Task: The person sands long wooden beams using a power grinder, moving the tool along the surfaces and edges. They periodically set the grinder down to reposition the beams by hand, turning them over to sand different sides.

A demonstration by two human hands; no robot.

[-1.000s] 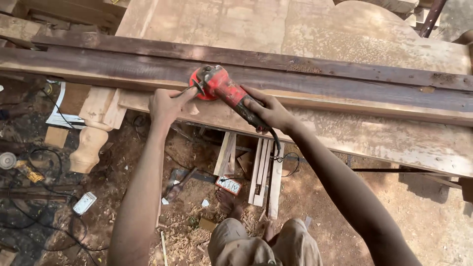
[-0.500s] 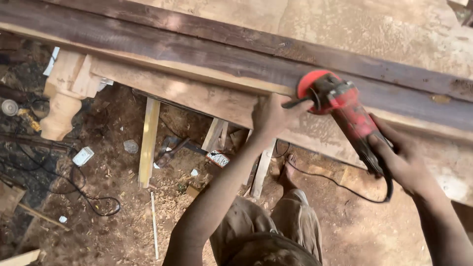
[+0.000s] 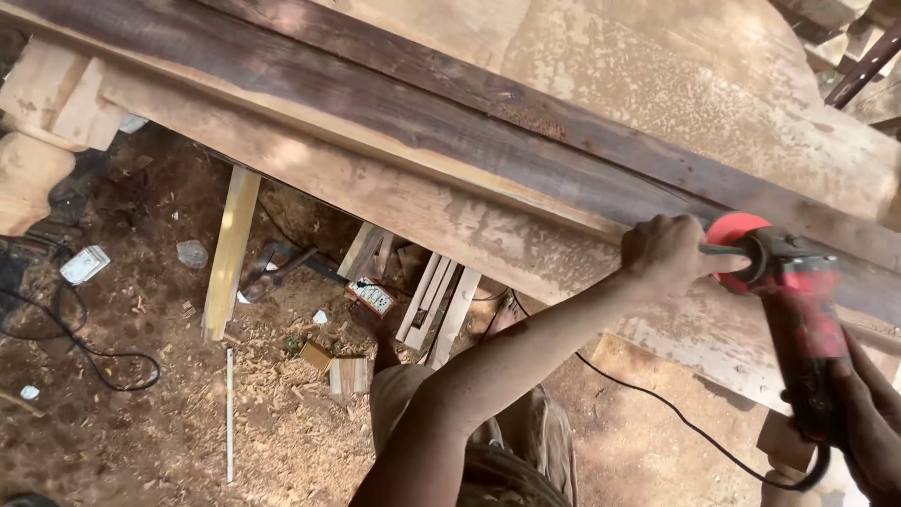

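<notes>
Left hand [image 3: 668, 252]: my fingers wrap the red grinder's [image 3: 793, 300] side handle.
Right hand [image 3: 868, 418]: fingers grip its rear body.
Grinder: on the dark plank's [image 3: 450, 131] near edge.
Room: open dirt floor [image 3: 141, 422] below.

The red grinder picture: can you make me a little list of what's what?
Tool: red angle grinder on the dark plank
Left hand: grips the side handle by the grinder's head
Right hand: holds the grinder's body, near the frame edge
Cord: black cable hanging toward the ground
Ground: wood shavings and wood strips
</notes>
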